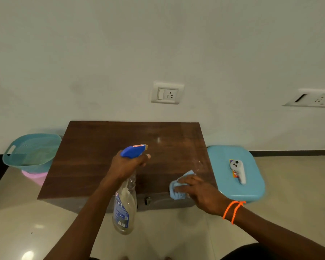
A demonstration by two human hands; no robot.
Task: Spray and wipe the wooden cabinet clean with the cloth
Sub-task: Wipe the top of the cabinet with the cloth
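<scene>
1. Pale wall [101, 53] and glossy floor [176, 231] framed a low dark cabinet [105, 162] pushed against the wall, its top facing the camera.
2. Left fingers curled round the neck of the bottle [123, 209], with the forefinger stretched forward at the trigger; the left hand [127, 165] held it above the top, nozzle aimed toward the right half, probably to wet that patch next.
3. Right fingers lay fairly flat, pressing the bunched blue cloth [176, 188] down at the front right edge; the right hand [197, 190] covered most of it, seemingly so the palm's weight would scrub.
4. Faint streaks and a sheen showed just behind the cloth, so that corner looked already sprayed; the left half looked dry.
5. An orange band [231, 211] ringed the right wrist.
6. Just right of the cabinet stood a blue stool [251, 188] bearing a white controller [238, 170], likely parked clear of the spray.
7. A teal basket [32, 151] sat at the left, over something pink.
8. A socket [167, 93] was set in the wall above.
</scene>
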